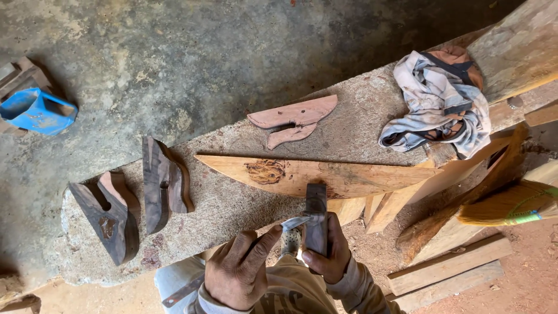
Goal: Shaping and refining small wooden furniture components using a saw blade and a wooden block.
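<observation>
we look down at our two hands working at the near edge of a rough stone bench (360, 125). our right hand (330, 253) has its grip clenched around a dark wooden block (316, 224), holding it upright so that its top end rests against the edge of a long pale wooden plank (314, 174) lying across the bench. our left hand (237, 270) has its grip closed on a small metal blade (295, 222), thumb stretched along it, and the blade's tip touches the left side of the dark block. the plank is pointed at its left end and shows a brown knot near the middle. beyond it, farther back on the bench, lie two reddish carved wood pieces (293, 119), one just in front of the other and touching. at the left end of the bench stand two dark carved wooden blocks (165, 183), with another dark one (110, 215) just beside them at the corner. a crumpled grey-white cloth (439, 104) sits at the right end. on the floor to the far left lies a blue plastic container (36, 110), and at the right a straw broom (511, 203) leans over stacked timber offcuts (447, 270)
</observation>
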